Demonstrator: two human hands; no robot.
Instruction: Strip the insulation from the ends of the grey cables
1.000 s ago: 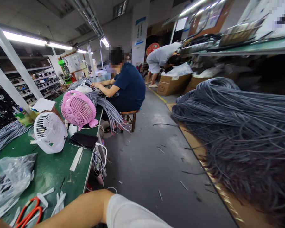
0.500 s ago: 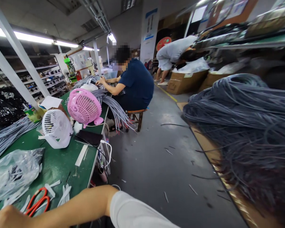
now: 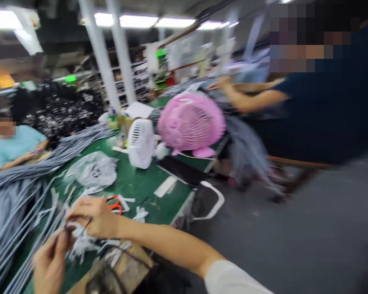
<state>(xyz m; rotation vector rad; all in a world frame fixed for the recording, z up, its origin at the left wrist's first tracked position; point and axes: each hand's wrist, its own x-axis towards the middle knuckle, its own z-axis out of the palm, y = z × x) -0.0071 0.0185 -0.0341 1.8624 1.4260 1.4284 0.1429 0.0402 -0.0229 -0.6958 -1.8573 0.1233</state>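
Observation:
My left hand [image 3: 50, 257] and my right hand [image 3: 95, 214] meet over the near part of the green bench, fingertips pinched close together. Between them is a small dark piece [image 3: 68, 228], thin like a wire end; blur hides its exact kind. Beneath and beside the hands lie white strip scraps [image 3: 82, 247]. Orange-red handled scissors [image 3: 115, 204] rest just beyond my right hand. Long grey cables [image 3: 10, 220] spread in a bundle to the left of my left hand.
A clear plastic bag [image 3: 95, 169], a white fan [image 3: 141, 143], a pink fan [image 3: 191, 124] and a black phone [image 3: 182, 169] stand or lie on the bench [image 3: 141, 179]. One co-worker [image 3: 325, 102] sits at the right, another [image 3: 15, 143] at the left. A brownish block [image 3: 131, 265] is near me.
My view has swung left toward the bench. Both hands now show, pinched together, where before only the right arm and part of its hand were visible. A left-side co-worker has come into view.

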